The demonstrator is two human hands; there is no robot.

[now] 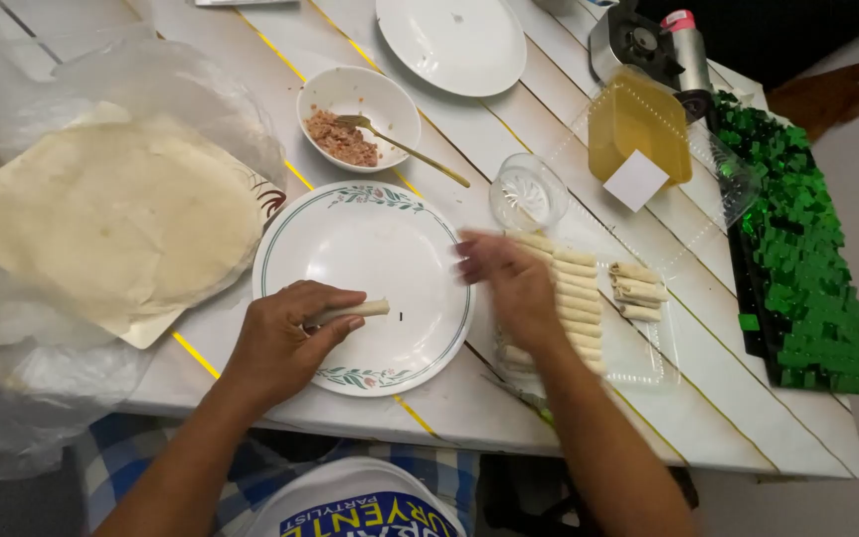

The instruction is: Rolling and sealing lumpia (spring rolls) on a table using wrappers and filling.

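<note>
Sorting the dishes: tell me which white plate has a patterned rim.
The round white plate under the left hand, rimmed with green floral trim; the far plate is plain.

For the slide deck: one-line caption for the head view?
Left hand holds a rolled wrapper over a floral-rimmed plate; right hand blurred above stacked rolls.

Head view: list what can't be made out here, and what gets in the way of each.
- Right hand: motion-blurred, so finger pose and any hold are unreadable.
- Clear tray of rolls: the right hand and forearm cover its near-left rows.
- Roll on the plate: left hand hides most of it.
- Stack of wrappers: cloudy plastic veils its edges.
- Stove: cut off by the top edge.
</note>
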